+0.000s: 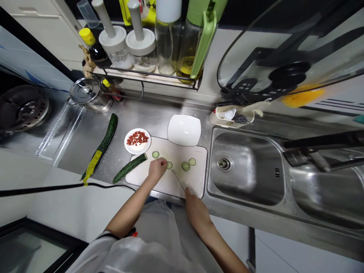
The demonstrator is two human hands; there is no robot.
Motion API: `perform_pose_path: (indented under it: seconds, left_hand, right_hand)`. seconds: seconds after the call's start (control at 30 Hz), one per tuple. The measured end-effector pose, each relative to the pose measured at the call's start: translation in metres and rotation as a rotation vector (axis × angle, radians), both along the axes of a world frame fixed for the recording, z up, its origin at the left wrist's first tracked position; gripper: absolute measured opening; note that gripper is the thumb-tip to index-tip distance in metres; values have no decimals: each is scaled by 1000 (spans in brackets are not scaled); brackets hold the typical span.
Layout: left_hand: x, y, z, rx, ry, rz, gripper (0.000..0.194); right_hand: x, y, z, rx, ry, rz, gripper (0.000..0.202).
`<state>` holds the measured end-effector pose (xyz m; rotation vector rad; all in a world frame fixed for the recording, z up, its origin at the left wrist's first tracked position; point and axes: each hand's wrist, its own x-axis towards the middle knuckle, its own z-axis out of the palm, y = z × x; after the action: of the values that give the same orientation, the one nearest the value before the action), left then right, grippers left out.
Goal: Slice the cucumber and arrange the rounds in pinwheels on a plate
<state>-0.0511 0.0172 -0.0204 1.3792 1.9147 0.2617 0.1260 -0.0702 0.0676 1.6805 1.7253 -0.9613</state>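
My left hand [157,170] is closed in a pinch over the white cutting board [199,182]. Its fingertips are beside a cucumber slice [170,165]; what they hold, if anything, is too small to make out. In my right hand [196,209] is a knife [178,179], its blade pointing toward that slice. Another slice [155,154] lies at the board's upper left, and a few overlapping slices [185,166] lie on the right. A cut cucumber [129,168] rests partly on the board's left edge. Behind it, a small white plate [139,149] holds red dried berries.
An empty-looking white dish [184,130] stands behind the board. A whole cucumber [107,134] with a yellow label lies on the left, near a lidded steel pot [91,96]. The sink [241,185] is to the right. Jars and bottles stand on a rack [176,80] above.
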Motion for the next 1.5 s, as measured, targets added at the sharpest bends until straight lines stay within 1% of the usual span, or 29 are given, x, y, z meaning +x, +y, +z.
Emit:
perform_pose_path:
  seconds: [0.07,0.23,0.33,0.43,0.53,0.6,0.67,0.8,0.9,1.0,1.07,1.13,1.2,1.27,1.37,1.5]
  left_hand:
    - [-2,-1,4,23,47,-9,16]
    - [-16,2,15,80,193,52,19]
    - [-25,6,22,111,297,62,20]
    - [-29,10,24,116,397,64,23]
    - [-30,12,24,94,461,66,25]
    - [-30,13,23,95,478,71,26]
    - [-30,12,22,132,473,72,27]
    - [-26,12,19,217,392,35,25]
    - [-12,13,16,231,257,-36,23]
    - [14,18,12,177,126,-145,22]
    - [34,22,12,113,64,-260,27]
    - [53,26,12,15,67,-347,29]
    - [66,27,13,-25,78,-434,29]
    - [73,27,15,-7,84,-537,28]
    - [75,25,16,26,118,-677,22]
    - [76,24,16,36,168,-787,18]
  right_hand:
    - [2,-1,1,-13,1,-8,53]
    - [2,-1,1,-21,21,-27,53]
    - [2,-1,2,-27,15,-17,55]
    - [2,-1,1,-23,16,-10,56]
    - [2,-1,-1,-26,15,-12,57]
    - [2,-2,-2,-21,6,-13,56]
    - [3,-2,-3,-19,2,-18,55]
    - [4,-4,-6,-11,12,-21,54]
    - [3,-5,-8,18,18,-1,54]
    - [1,-5,-9,36,2,24,53]
    - [-1,-5,-10,49,-10,27,51]
    - [-2,-6,-10,60,-15,20,51]
    - [-2,-6,-10,58,-18,15,50]
    - [-2,-6,-9,56,-10,10,49]
    - [-2,-6,-9,48,4,-7,48]
    - [-1,-6,-11,45,7,0,49]
